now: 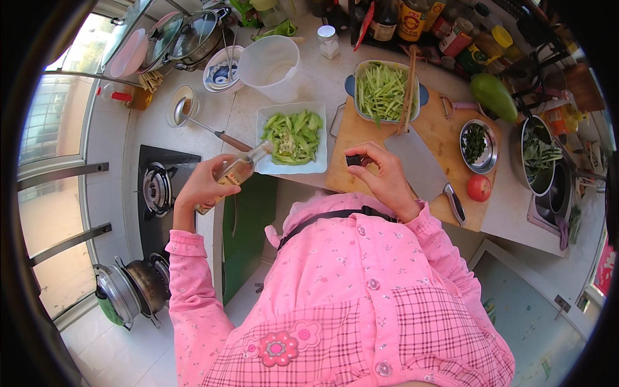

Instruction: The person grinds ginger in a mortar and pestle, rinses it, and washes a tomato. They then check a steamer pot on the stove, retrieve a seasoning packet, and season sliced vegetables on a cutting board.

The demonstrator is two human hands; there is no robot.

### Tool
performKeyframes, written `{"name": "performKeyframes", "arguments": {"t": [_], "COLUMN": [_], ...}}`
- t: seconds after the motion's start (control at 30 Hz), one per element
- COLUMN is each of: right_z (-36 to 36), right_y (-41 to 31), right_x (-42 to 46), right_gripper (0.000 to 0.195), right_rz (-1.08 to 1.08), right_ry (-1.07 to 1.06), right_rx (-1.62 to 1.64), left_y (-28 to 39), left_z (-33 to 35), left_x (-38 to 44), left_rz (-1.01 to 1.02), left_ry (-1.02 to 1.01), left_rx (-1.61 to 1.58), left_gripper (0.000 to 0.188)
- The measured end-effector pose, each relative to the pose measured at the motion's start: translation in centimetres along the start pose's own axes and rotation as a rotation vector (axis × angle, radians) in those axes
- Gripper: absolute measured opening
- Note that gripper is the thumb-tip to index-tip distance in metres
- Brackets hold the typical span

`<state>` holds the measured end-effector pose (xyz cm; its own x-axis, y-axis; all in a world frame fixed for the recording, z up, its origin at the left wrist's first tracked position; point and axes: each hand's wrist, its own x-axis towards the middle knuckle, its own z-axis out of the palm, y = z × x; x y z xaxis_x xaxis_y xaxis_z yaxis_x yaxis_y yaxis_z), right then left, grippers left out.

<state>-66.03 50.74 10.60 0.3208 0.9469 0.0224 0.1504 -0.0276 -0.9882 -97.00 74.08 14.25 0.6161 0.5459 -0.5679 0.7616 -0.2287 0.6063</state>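
My left hand (209, 184) grips a clear glass bottle (236, 175) with a label. The bottle is tilted, its neck over the left rim of a pale square dish (315, 167). Sliced green vegetable pieces (299, 133) fill that dish, with chopped pale bits, probably garlic, on top. Between the thumb and fingers of my right hand (387, 171) is a small black bottle cap (353, 160), above the edge of a wooden cutting board (348, 140). A cleaver (420, 159) lies on the board just right of that hand.
Shredded green vegetable fills a square container (358, 104) with chopsticks (411, 82) across it. A metal bowl (492, 157) of chopped greens and a tomato (478, 188) are at the right. A ladle (208, 126) rests in a small bowl near a gas burner (157, 188). A plastic tub (271, 67) stands behind.
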Motion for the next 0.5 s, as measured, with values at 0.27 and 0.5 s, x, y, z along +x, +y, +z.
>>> {"name": "performKeyframes", "arguments": {"t": [0.27,0.5], "right_z": [0.1,0.0], "right_y": [-0.1,0.0], "right_x": [-0.1,0.0], "right_gripper": [0.021,0.021], "right_rz": [-0.010,-0.005], "right_ry": [0.008,0.008], "right_rx": [-0.002,0.009], "left_y": [0.7,1.2], "left_z": [-0.2,-0.5], "left_x": [-0.4,-0.5], "left_rz": [0.040,0.041], "left_ry": [0.045,0.046], "left_rx": [0.014,0.039], "left_gripper": [0.066,0.066]}}
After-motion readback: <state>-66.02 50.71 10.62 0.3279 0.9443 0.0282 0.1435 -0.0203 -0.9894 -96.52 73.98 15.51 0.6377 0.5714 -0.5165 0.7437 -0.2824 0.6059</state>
